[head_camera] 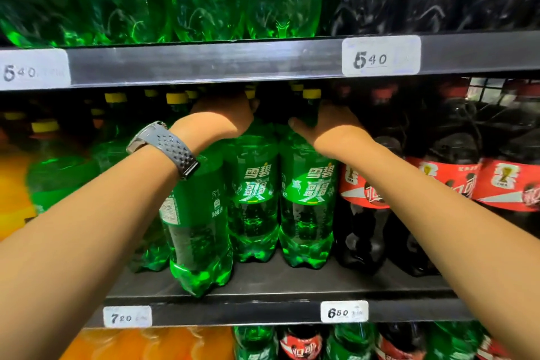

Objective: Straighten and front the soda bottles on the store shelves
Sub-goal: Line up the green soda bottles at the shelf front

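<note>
On the middle shelf (pixel 263 286) we see, at its left end, orange soda (pixel 11 184) blurred against the edge of view, then green bottles with yellow caps. Nearest the front edge stands a green bottle (pixel 198 228) turned so its label shows small print and a barcode panel rather than the logo; it sits forward of its neighbours, its base almost at the lip. Our left hand (pixel 225 115), a grey-strapped watch (pixel 166 146) on the wrist, closes over the top of the second green bottle (pixel 252 199), whose white-lettered logo faces out. Just beside it, touching, the third green bottle (pixel 306 207) also shows its logo squarely; our right hand (pixel 327 126) wraps its neck below the yellow cap (pixel 311 93). Further right stand dark cola bottles (pixel 362 213) with red labels, set further back. White price tags (pixel 344 311) sit on the shelf's front strip. More green and dark bottles line the shelf above.
</note>
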Motion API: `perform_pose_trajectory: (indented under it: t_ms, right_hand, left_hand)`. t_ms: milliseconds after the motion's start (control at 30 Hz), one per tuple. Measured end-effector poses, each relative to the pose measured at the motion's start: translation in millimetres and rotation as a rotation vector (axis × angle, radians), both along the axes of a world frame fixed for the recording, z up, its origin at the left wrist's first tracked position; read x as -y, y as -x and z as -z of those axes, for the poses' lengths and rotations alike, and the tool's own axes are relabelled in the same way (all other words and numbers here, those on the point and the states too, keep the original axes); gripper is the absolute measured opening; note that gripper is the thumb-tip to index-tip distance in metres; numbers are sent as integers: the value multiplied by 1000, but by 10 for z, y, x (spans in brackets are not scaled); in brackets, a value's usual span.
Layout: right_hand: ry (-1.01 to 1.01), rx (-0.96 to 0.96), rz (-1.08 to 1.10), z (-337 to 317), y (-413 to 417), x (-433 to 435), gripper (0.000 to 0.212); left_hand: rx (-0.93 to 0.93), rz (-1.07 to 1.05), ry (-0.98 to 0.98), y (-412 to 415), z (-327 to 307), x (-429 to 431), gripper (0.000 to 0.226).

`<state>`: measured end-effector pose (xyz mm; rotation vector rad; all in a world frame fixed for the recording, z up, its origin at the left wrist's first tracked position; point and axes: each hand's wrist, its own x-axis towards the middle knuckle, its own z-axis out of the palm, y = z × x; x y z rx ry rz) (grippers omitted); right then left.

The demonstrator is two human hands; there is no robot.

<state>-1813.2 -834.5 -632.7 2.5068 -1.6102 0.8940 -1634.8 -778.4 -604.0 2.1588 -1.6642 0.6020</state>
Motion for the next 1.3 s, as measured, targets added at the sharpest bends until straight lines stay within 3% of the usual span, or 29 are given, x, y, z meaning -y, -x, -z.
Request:
perform_pose_trajectory:
  t_ms: [133,267,333,400,467,533,600,700,767,900,1033,1133,1233,1300]
  right_hand:
    - [-33,21,0,41,-17,21,82]
    - [-21,115,21,62,-37,-72,84]
    - [146,142,17,126,-34,-194,75]
    - [413,164,-22,188,-69,-399,50]
    - [573,197,-101,212,-156,-569,35]
    - [557,218,-170,171,-314,-649,44]
    - [381,207,-215,113,-534,-589,46]
    - [77,162,-191,-5,-853,-428,90]
    - [-6,157,-192,-35,-982,-330,104]
    - [-98,121,-169,64,-1088,-193,113]
    - [-57,134,-148,170,-1137,-154,116]
    - [-56,114,-151,162,-1133,-132,114]
    - [-71,84,-154,139,-1125,-137,114]
    - [-66,85,-156,142,-1128,-151,113]
  left_hand:
    - [-9,14,-13,-29,-7,-18,57]
    - [112,7,83,73,91,-261,52]
    - [197,134,229,44,240,-516,44]
    - [273,264,377,-99,401,-806,40]
    - [284,272,523,-336,579,-1018,42]
    - [92,199,551,-548,802,-1173,57]
    - [-232,186,485,-639,1067,-1280,85]
    - [-543,216,402,-626,1467,-1363,115]
    - [-655,229,372,-577,1667,-1343,126]
    - [-754,174,379,-423,1873,-1244,135]
    - [-657,54,393,-381,1945,-1141,134]
    - [-733,126,387,-506,1965,-1166,133]
    - [-939,252,389,-584,2066,-1249,121]
    - [-917,244,429,-501,2169,-1269,109]
